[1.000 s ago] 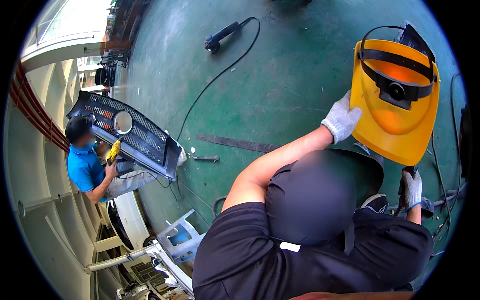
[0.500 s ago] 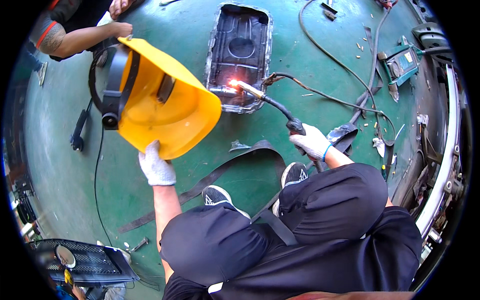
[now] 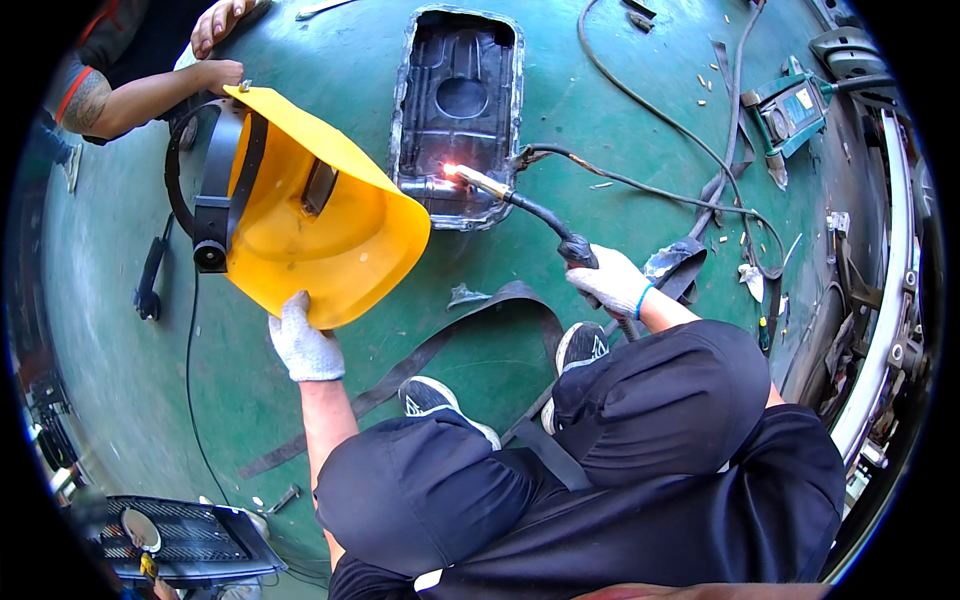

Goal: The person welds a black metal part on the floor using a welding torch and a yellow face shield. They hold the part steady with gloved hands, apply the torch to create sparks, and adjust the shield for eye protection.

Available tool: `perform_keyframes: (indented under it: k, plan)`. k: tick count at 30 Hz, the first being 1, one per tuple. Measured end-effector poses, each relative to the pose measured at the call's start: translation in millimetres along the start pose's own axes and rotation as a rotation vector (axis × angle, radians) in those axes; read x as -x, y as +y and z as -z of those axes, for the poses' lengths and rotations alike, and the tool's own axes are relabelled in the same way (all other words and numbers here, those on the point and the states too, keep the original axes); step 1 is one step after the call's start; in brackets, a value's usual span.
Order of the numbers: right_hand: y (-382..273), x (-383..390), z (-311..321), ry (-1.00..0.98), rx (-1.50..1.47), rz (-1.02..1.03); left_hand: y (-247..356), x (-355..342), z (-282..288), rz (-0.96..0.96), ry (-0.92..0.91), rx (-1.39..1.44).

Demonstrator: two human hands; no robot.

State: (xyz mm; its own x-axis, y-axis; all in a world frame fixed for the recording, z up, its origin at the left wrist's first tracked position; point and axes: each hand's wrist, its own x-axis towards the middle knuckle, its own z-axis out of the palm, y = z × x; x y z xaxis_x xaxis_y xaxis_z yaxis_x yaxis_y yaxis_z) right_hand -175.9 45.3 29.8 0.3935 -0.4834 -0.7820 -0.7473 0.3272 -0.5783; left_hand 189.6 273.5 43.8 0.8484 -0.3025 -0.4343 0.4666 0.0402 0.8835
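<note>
My left hand (image 3: 306, 340), in a white knit glove, is closed on the lower edge of a yellow welding helmet (image 3: 350, 235); its hollow inside and black headband show. In a matching glove, my right hand (image 3: 612, 280) grips the taped black handle of a welding torch (image 3: 535, 208). The torch points up and left, and its tip glows orange-white at the lower inside of a dark metal pan (image 3: 405, 120). The pan is long and open-topped, with a pale rim and a round recess. A frayed cable clamp (image 3: 530, 154) sits at its right edge.
Another person's bare forearm (image 3: 150, 100) reaches in at upper left beside the helmet. Black webbing (image 3: 440, 345) lies before my shoes. Cables (image 3: 660, 115) cross the green floor toward a green tool (image 3: 790, 112) at right. A black angle grinder-like tool (image 3: 152, 280) and a mesh panel (image 3: 185, 540) lie left.
The view has shifted slightly, so most things sit a little further left. My hands keep their grips on the helmet and torch, and the tip still glows within the pan.
</note>
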Motion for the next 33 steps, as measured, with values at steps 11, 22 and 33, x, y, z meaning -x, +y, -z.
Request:
perform_keyframes:
  k: [11, 22, 33]
  plan:
    - [4.2, -2.0, 0.3, 0.0, -0.001, 0.008, -3.0, -2.5, 2.9, -0.011, 0.008, -0.007]
    - [6.2, -3.6, 0.5, -0.007, -0.027, 0.02, 1.3, 4.4, -2.2, 0.021, 0.021, 0.008]
    - [5.2, -3.6, 0.7, -0.005, 0.001, 0.01, -10.3, 6.6, -1.3, -0.028, -0.113, -0.098]
